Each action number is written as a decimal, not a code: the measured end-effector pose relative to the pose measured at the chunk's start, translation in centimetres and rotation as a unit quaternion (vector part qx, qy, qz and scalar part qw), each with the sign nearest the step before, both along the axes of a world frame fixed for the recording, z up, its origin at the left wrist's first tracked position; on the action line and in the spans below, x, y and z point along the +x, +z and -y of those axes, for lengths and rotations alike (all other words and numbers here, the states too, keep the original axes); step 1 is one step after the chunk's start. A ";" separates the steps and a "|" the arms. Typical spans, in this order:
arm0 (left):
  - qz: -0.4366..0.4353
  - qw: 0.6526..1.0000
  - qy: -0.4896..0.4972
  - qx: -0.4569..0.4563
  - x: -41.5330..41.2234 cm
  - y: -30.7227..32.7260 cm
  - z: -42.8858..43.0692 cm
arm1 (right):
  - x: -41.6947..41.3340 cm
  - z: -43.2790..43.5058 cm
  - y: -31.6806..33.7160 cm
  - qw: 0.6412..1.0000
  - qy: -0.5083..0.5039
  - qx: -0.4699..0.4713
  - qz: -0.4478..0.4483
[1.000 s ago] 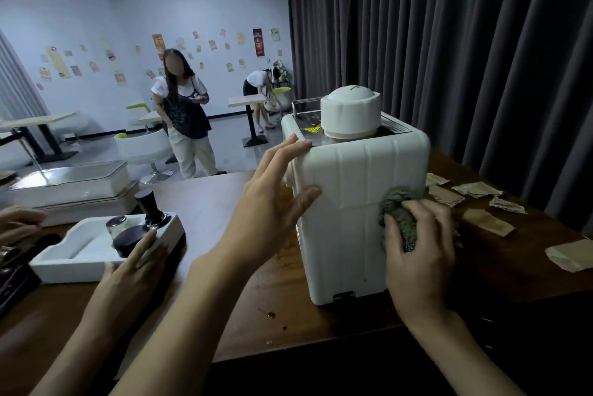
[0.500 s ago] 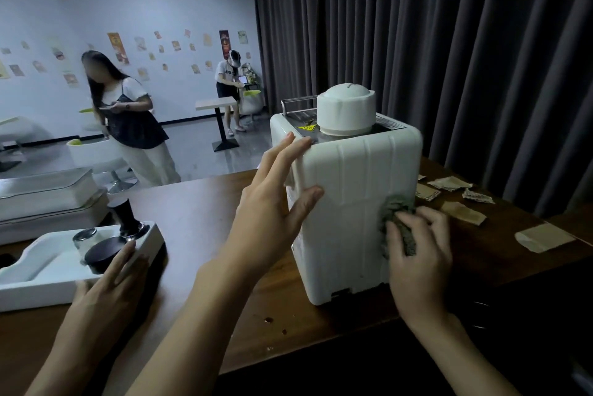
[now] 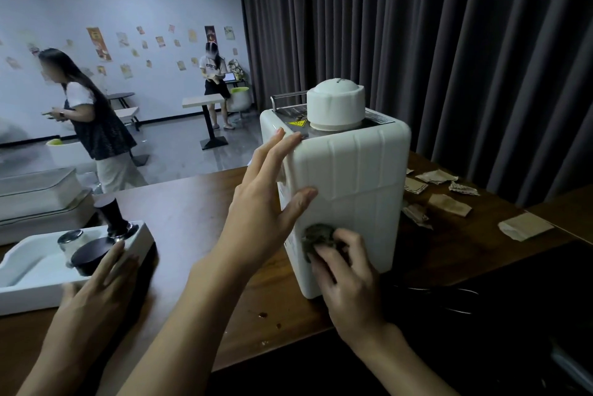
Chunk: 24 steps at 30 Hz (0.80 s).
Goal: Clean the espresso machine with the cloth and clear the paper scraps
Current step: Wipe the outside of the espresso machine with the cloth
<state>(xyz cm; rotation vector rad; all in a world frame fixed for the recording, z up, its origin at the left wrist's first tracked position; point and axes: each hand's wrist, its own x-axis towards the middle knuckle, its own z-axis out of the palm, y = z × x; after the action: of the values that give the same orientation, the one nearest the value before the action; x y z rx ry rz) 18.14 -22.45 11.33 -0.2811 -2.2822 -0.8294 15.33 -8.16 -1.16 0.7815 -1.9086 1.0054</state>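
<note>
A white espresso machine (image 3: 353,177) with a round white cap stands on the brown wooden counter (image 3: 192,222). My left hand (image 3: 266,193) lies flat against its upper left corner, fingers straight and thumb across the near face. My right hand (image 3: 349,280) holds a wadded grey-green cloth (image 3: 317,235) under bent fingers and presses it on the lower left of the near face. Several brown paper scraps (image 3: 449,204) lie on the counter to the right of the machine, and a larger piece (image 3: 526,226) lies further right.
At the left, a white tray (image 3: 19,296) holds a black tamper (image 3: 110,213), a dark lid and a small jar; another person's hand (image 3: 96,286) rests on its edge. A glass-lidded white box (image 3: 38,190) sits behind. A black cable (image 3: 449,296) trails beside the machine. Two people stand in the room beyond.
My right hand has dragged the cloth from the machine's right edge at mid height down and left to the lower near face. My left hand stays on the upper corner.
</note>
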 end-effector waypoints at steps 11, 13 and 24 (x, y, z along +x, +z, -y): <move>0.001 1.000 0.000 -0.005 -0.1 -0.1 0.1 | -2.6 -4.0 0.6 0.977 -0.116 -0.164 0.064; -0.005 1.000 -0.002 -0.007 -0.2 -0.2 0.2 | -1.9 -2.9 0.2 0.972 -0.110 -0.192 0.084; -0.015 1.000 -0.001 -0.011 -0.2 -0.1 0.2 | 0.1 -0.3 -1.6 0.996 -0.029 -0.068 0.053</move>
<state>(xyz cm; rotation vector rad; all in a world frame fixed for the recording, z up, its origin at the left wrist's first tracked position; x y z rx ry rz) 17.90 -22.67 11.21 -0.3033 -2.2647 -0.7956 15.38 -7.82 -2.76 0.6009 -1.9190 1.1474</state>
